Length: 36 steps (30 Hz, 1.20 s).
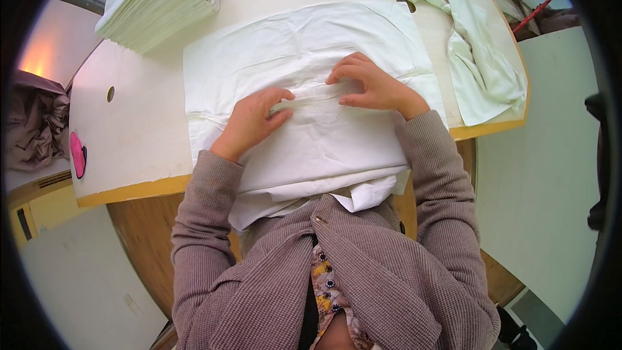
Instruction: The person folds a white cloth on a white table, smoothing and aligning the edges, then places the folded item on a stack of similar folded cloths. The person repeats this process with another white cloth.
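A white cloth point(311, 141) lies spread over the table before me, creased across its middle, with its near part bunched over the table's edge against my jacket. My left hand point(257, 119) rests at the left of the middle crease, thumb and fingers curved around a small raised fold. To its right, my right hand point(371, 85) is at the same crease with thumb and fingers apart. Whether either hand pinches the fabric is not clear.
A thick stack of folded white cloths point(160, 5) stands at the table's back left. Loose pale cloth point(478, 58) lies crumpled along the right edge. A pink object point(77, 154) is at the left edge of the white table point(131, 155). Dark fabric point(36, 121) is heaped beyond it.
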### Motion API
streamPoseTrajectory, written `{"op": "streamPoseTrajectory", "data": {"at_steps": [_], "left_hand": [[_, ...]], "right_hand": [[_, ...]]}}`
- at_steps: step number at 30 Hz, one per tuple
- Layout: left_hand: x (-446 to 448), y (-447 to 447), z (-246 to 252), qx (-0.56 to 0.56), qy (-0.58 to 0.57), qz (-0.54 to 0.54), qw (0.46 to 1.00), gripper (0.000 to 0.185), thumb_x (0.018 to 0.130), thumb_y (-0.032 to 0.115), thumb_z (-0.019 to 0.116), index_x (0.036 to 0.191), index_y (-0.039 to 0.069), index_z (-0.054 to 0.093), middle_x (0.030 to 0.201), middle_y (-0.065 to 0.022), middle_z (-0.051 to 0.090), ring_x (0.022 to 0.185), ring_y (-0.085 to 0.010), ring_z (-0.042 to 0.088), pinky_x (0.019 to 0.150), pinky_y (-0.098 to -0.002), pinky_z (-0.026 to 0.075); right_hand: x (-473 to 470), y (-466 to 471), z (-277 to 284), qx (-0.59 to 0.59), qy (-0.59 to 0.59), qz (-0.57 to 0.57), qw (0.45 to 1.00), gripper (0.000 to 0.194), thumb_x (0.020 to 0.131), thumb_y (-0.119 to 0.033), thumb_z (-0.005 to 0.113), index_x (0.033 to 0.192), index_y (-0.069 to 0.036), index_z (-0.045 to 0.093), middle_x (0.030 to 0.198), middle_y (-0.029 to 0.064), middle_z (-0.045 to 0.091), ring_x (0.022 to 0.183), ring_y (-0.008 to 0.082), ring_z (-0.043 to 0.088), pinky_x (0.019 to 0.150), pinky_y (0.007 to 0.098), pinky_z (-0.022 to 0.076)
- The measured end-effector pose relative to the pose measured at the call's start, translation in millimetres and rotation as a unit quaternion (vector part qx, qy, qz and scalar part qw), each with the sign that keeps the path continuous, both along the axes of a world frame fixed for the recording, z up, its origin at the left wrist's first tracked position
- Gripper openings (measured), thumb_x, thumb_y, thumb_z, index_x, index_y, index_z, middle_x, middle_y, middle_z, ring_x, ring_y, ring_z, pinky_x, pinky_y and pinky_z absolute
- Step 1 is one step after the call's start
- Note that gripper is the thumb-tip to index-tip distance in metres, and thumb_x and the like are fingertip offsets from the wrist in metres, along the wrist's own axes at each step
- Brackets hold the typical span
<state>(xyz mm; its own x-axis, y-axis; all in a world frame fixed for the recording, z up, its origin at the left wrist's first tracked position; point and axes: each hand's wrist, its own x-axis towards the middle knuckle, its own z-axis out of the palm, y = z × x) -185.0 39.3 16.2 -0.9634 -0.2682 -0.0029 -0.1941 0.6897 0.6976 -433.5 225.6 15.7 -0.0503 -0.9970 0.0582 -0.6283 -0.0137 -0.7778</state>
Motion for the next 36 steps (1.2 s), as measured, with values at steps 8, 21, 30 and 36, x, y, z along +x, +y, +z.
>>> {"op": "streamPoseTrajectory", "data": {"at_steps": [8,21,30,36], "left_hand": [[10.2,-10.0,-0.3,-0.094,0.052,-0.034,0.994,0.022,0.088,0.015,0.075,0.108,0.012,0.068,0.090,-0.0078,0.066,0.083,-0.0295,0.066,0.074,-0.0394,0.055],[15.1,-11.1,3.4,-0.062,0.030,-0.039,0.997,0.025,0.084,0.018,0.082,0.105,0.011,0.071,0.092,-0.0085,0.071,0.083,-0.0307,0.067,0.074,-0.0400,0.054],[18.9,-7.6,19.1,-0.076,0.069,-0.084,0.991,0.020,0.085,0.017,0.079,0.097,0.008,0.066,0.089,-0.0094,0.067,0.084,-0.0323,0.065,0.075,-0.0420,0.053],[21.4,-11.8,26.5,-0.042,-0.004,-0.069,0.997,0.023,0.089,0.019,0.077,0.097,0.005,0.062,0.094,-0.0098,0.062,0.082,-0.0314,0.065,0.074,-0.0394,0.054]], "right_hand": [[0.0,9.7,-0.4,-0.042,0.039,-0.013,0.998,0.019,0.077,-0.009,0.074,0.096,-0.009,0.073,0.115,0.0028,0.066,0.118,0.0243,0.054,0.107,0.0355,0.0431],[4.8,7.1,-0.5,-0.074,0.050,-0.023,0.996,0.010,0.077,-0.005,0.075,0.084,-0.009,0.069,0.108,0.0021,0.066,0.112,0.0248,0.057,0.102,0.0359,0.0444],[2.5,10.0,5.8,-0.028,0.097,0.005,0.995,0.010,0.076,-0.007,0.072,0.085,-0.009,0.068,0.105,0.0040,0.063,0.107,0.0266,0.055,0.100,0.0375,0.0443],[1.6,17.4,20.5,0.018,0.157,0.021,0.987,0.012,0.076,-0.007,0.071,0.087,-0.008,0.067,0.104,0.0049,0.063,0.105,0.0279,0.055,0.096,0.0380,0.0457]]}}
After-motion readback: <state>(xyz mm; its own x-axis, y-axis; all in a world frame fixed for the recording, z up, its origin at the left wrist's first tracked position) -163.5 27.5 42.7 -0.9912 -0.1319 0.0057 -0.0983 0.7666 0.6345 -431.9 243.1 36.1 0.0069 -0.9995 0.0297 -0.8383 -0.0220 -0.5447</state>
